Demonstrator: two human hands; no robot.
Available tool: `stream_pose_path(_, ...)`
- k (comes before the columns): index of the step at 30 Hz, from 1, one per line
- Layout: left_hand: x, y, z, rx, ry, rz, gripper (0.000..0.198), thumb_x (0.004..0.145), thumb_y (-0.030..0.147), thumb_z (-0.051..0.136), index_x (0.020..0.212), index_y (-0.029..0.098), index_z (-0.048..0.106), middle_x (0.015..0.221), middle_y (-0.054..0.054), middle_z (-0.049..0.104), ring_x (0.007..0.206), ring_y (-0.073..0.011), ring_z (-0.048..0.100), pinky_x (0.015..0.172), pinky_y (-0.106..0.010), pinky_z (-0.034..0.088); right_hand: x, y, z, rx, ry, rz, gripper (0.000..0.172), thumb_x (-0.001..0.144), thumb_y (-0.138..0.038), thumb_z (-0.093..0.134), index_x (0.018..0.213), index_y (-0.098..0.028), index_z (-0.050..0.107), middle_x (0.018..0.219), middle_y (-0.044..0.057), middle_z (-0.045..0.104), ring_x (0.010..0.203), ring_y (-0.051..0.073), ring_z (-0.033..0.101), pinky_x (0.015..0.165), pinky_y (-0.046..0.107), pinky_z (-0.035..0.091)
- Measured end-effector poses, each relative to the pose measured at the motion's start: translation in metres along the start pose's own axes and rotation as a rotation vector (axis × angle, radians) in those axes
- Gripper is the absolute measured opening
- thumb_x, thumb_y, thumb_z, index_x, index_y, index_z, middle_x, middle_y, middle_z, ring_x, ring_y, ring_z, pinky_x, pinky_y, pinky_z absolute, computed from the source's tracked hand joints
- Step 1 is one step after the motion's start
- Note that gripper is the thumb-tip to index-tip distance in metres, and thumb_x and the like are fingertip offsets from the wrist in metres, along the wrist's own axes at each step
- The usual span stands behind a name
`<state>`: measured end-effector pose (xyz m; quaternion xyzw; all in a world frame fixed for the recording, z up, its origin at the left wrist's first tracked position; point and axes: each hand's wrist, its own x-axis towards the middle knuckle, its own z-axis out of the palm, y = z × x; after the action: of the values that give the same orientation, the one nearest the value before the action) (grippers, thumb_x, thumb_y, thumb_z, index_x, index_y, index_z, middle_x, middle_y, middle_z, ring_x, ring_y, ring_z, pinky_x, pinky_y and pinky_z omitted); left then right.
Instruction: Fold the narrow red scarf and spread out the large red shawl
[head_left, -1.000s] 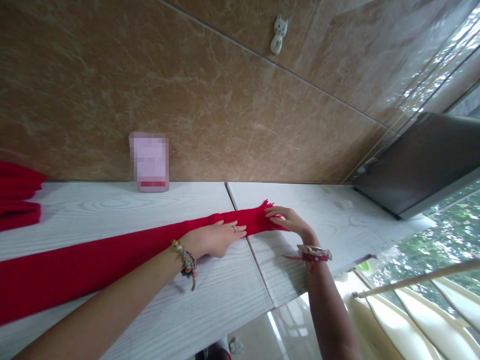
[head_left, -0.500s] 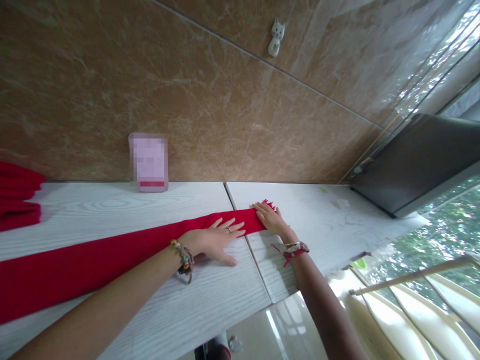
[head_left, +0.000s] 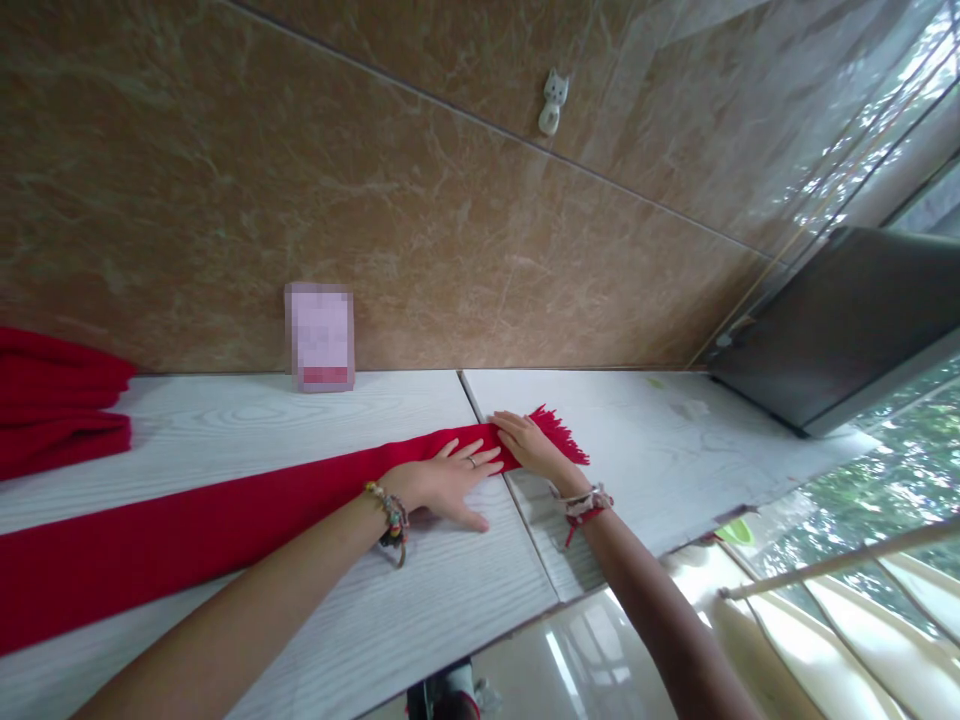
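Observation:
A long red scarf (head_left: pixel 247 518) lies flat across the white wood-grain table (head_left: pixel 420 590), narrowing toward its fringed end at the right. My left hand (head_left: pixel 454 485) rests palm down on it with fingers spread, the thumb over the bare tabletop. Just to the right, my right hand (head_left: pixel 529 445) lies flat across the scarf near the fringe, fingers stretched out and close to my left fingertips. The fringe shows beyond my right hand. Both wrists wear bracelets.
More folded red cloth (head_left: pixel 64 405) lies at the far left. A blurred pink packet (head_left: pixel 322 335) leans on the brown marbled wall (head_left: pixel 420 230). A cat-shaped hook (head_left: pixel 553 102) hangs above. At right stand a dark appliance (head_left: pixel 832 320) and a cream railing (head_left: pixel 832 600).
My right hand has slid left along the scarf, closer to my left hand, uncovering the fringe. The view has shifted slightly; my left hand stays on the scarf.

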<state>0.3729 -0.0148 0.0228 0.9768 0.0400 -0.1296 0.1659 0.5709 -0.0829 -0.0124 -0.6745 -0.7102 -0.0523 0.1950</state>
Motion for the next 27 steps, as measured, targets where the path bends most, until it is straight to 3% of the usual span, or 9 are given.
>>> stream_pose_path(3,-0.001,-0.001,0.006,0.045,0.082,0.037,0.085,0.071,0.057,0.055,0.139,0.019,0.021,0.148,-0.01,0.014,0.135,-0.0266,0.005,0.107,-0.048,0.005,0.0,-0.005,0.004,-0.037,-0.07,-0.007,0.038,0.09,-0.021,0.031,0.119,-0.015,0.054,0.123,0.012,0.055,0.114,0.019,0.049,0.097,0.041,0.036)
stream_pose_path(6,-0.012,-0.003,0.015,0.124,0.228,0.061,0.068,0.08,0.053,0.047,0.137,0.021,0.027,0.146,-0.007,0.024,0.135,-0.0215,0.013,0.108,-0.042,0.008,-0.001,-0.003,0.004,-0.072,-0.063,-0.002,0.038,0.09,-0.021,0.03,0.119,-0.015,0.053,0.124,0.011,0.055,0.114,0.019,0.049,0.097,0.04,0.036)
stream_pose_path(10,-0.045,-0.011,0.027,0.213,0.379,-0.075,0.053,0.087,0.042,0.041,0.135,0.022,0.032,0.147,-0.006,0.019,0.135,-0.0211,0.013,0.108,-0.039,0.012,-0.001,-0.002,0.002,-0.084,-0.048,-0.009,0.039,0.09,-0.022,0.029,0.119,-0.015,0.054,0.123,0.01,0.056,0.113,0.019,0.05,0.097,0.04,0.036)
stream_pose_path(15,-0.097,-0.035,0.039,0.208,0.343,-0.309,0.05,0.089,0.043,0.035,0.136,0.026,0.03,0.145,-0.005,0.026,0.132,-0.0238,0.021,0.105,-0.045,0.018,-0.001,-0.002,0.005,-0.069,-0.034,-0.016,0.039,0.09,-0.024,0.029,0.117,-0.015,0.056,0.121,0.01,0.057,0.112,0.02,0.05,0.097,0.04,0.037)
stream_pose_path(21,-0.132,-0.049,0.043,0.3,0.312,-0.308,0.044,0.089,0.022,0.034,0.133,0.029,0.036,0.143,-0.001,0.031,0.132,-0.0202,0.023,0.106,-0.04,0.019,-0.001,0.0,0.006,-0.05,-0.015,-0.016,0.039,0.089,-0.025,0.031,0.116,-0.015,0.057,0.119,0.009,0.058,0.111,0.021,0.052,0.097,0.039,0.038)
stream_pose_path(25,-0.145,-0.055,0.041,0.433,0.347,-0.312,0.068,0.076,-0.006,0.027,0.133,0.031,0.036,0.144,0.0,0.03,0.133,-0.0183,0.02,0.107,-0.045,0.014,0.0,0.001,0.006,-0.03,-0.001,-0.016,0.039,0.089,-0.025,0.032,0.114,-0.013,0.059,0.118,0.011,0.059,0.11,0.021,0.053,0.096,0.039,0.039)
stream_pose_path(27,-0.151,-0.057,0.039,0.463,0.348,-0.334,0.078,0.071,-0.011,0.025,0.133,0.034,0.034,0.145,0.002,0.026,0.134,-0.0198,0.015,0.105,-0.05,0.014,0.0,0.002,0.007,-0.017,0.013,-0.016,0.038,0.088,-0.025,0.032,0.112,-0.014,0.06,0.116,0.01,0.06,0.108,0.021,0.054,0.095,0.039,0.04)
